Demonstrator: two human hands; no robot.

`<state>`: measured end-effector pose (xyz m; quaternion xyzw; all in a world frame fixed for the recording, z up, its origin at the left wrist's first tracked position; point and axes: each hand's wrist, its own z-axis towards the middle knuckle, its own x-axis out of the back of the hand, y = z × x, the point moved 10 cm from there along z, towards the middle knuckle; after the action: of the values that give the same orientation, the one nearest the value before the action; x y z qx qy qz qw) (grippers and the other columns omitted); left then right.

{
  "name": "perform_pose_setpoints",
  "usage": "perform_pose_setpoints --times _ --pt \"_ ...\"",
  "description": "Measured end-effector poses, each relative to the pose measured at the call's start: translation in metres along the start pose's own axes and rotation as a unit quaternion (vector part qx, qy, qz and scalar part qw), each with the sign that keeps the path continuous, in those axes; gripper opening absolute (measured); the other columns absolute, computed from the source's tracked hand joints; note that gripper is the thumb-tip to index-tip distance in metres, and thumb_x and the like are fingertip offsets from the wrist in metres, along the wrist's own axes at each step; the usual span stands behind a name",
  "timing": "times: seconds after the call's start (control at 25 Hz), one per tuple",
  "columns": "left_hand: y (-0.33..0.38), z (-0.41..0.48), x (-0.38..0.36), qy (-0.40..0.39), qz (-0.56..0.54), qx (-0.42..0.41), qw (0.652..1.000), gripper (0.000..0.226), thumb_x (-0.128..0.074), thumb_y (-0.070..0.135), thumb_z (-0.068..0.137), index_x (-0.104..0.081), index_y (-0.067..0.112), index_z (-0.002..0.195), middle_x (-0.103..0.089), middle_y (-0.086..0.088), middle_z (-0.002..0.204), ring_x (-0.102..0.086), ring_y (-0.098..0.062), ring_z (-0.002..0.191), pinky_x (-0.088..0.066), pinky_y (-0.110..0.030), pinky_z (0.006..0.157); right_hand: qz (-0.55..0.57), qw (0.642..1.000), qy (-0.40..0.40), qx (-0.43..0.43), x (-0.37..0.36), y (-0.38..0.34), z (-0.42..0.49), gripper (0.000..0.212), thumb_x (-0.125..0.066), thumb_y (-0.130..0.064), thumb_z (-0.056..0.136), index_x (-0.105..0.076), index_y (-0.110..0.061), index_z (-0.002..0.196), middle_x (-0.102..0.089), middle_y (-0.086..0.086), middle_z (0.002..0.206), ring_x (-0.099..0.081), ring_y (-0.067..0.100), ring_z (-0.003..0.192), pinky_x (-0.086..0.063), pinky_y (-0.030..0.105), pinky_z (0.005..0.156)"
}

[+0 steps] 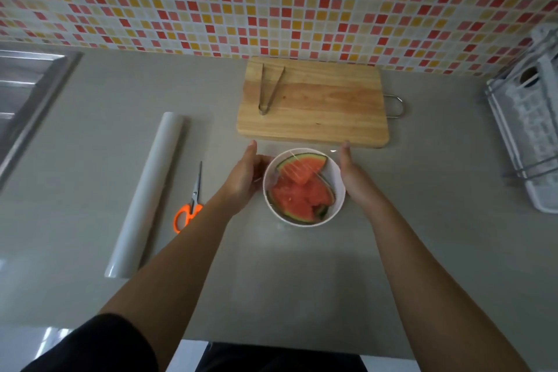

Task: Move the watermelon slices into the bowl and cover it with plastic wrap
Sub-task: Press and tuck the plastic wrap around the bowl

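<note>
Inside the round white bowl (pixel 334 173) lie wedge-shaped watermelon slices (pixel 299 198).

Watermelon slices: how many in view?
2, both in the bowl: far slice resting on a larger near slice. Others may be hidden underneath.

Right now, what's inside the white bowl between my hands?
Inside the bowl lie watermelon slices, red flesh up, overlapping, with green rind at the edges. Glints suggest plastic wrap stretched over them. The bowl's bottom is hidden under the slices.

Pale wood cutting board (pixel 314 106), metal tongs (pixel 269 88), matt grey countertop (pixel 302 275), glossy white bowl (pixel 336 178)
</note>
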<state>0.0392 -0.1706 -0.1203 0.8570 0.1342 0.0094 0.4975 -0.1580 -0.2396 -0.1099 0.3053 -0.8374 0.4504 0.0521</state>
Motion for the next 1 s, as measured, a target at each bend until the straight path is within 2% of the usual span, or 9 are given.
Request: perform_pose_setpoints --times 0.08,0.16,0.28,0.4,0.56,0.64,0.8,0.88,1.0 --pt "0.003 0.001 0.0 0.015 0.02 -0.01 1.0 0.064 -0.027 0.047 0.099 -0.07 0.003 0.085 -0.069 -0.016 0.079 -0.065 -0.025 0.075 -0.051 -0.032 0.072 0.025 0.999 -0.02 0.001 -0.006 -0.012 0.015 0.078 -0.018 -0.071 0.084 -0.05 -0.016 0.129 -0.049 0.014 0.137 -0.045 0.027 0.125 -0.031 0.042 0.109" --pt "0.008 -0.001 0.006 0.06 0.099 -0.045 0.992 0.052 -0.035 0.041 0.099 -0.066 0.005 0.077 -0.065 -0.011 0.07 -0.06 -0.017 0.064 -0.046 -0.029 0.064 0.062 0.998 -0.001 0.024 -0.002 -0.015 0.025 0.051 -0.034 -0.054 0.091 -0.066 -0.015 0.097 -0.068 0.014 0.104 -0.062 0.026 0.096 -0.046 0.038 0.091" --pt "0.005 -0.007 0.02 0.12 0.109 -0.052 0.985 0.041 -0.038 0.035 0.1 -0.052 0.009 0.071 -0.052 -0.005 0.062 -0.048 -0.015 0.056 -0.039 -0.028 0.06 0.129 0.988 0.056 0.056 0.012 -0.014 0.03 0.038 -0.043 -0.036 0.093 -0.058 -0.018 0.063 -0.058 0.002 0.061 -0.054 0.016 0.056 -0.042 0.027 0.059" --pt "0.007 -0.015 0.046 0.22 0.141 -0.059 0.964 0.042 -0.037 0.035 0.1 -0.048 0.014 0.064 -0.05 0.0 0.059 -0.047 -0.017 0.056 -0.037 -0.029 0.056 0.17 0.981 0.065 0.064 0.014 -0.012 0.031 0.036 -0.044 -0.032 0.094 -0.056 -0.019 0.062 -0.052 -0.002 0.056 -0.05 0.012 0.05 -0.039 0.024 0.053" --pt "0.023 -0.03 0.075 0.319 0.332 -0.059 0.886 0.048 -0.033 0.038 0.1 -0.053 0.0 0.078 -0.061 -0.02 0.08 -0.051 -0.032 0.077 -0.031 -0.034 0.065 0.144 0.986 0.063 0.049 0.015 -0.008 0.033 0.036 -0.042 -0.035 0.094 -0.057 -0.019 0.065 -0.054 -0.004 0.054 -0.05 0.013 0.053 -0.038 0.026 0.055" --pt "0.032 -0.03 0.074 0.302 0.402 -0.063 0.862 0.057 -0.028 0.041 0.1 -0.058 -0.004 0.085 -0.064 -0.024 0.09 -0.055 -0.037 0.085 -0.037 -0.038 0.072 0.163 0.986 0.022 0.033 0.009 -0.007 0.034 0.043 -0.036 -0.043 0.093 -0.062 -0.019 0.069 -0.062 -0.004 0.053 -0.055 0.016 0.058 -0.042 0.027 0.06" --pt "0.051 -0.017 0.042 0.221 0.358 -0.085 0.903 0.071 -0.027 0.054 0.097 -0.068 -0.003 0.085 -0.069 -0.018 0.087 -0.061 -0.031 0.086 -0.04 -0.034 0.075 0.123 0.987 -0.102 0.025 -0.011 -0.015 0.032 0.065 -0.028 -0.065 0.086 -0.074 -0.021 0.071 -0.071 -0.001 0.064 -0.067 0.018 0.068 -0.05 0.028 0.073" --pt "0.049 -0.008 0.02 0.147 0.355 -0.074 0.92 0.068 -0.031 0.055 0.095 -0.067 -0.001 0.079 -0.068 -0.012 0.078 -0.061 -0.025 0.077 -0.042 -0.032 0.073 0.078 0.993 -0.083 0.031 -0.008 -0.019 0.031 0.053 -0.039 -0.058 0.085 -0.074 -0.022 0.068 -0.072 -0.002 0.066 -0.066 0.019 0.071 -0.049 0.033 0.077" --pt "0.053 -0.006 0.009 0.125 0.369 -0.112 0.914 0.05 -0.045 0.041 0.096 -0.054 -0.001 0.071 -0.057 -0.008 0.064 -0.05 -0.022 0.063 -0.037 -0.03 0.057 0.152 0.987 0.0 0.048 0.008 -0.023 0.033 0.041 -0.049 -0.036 0.089 -0.068 -0.019 0.057 -0.066 -0.005 0.054 -0.06 0.016 0.058 -0.045 0.03 0.066"
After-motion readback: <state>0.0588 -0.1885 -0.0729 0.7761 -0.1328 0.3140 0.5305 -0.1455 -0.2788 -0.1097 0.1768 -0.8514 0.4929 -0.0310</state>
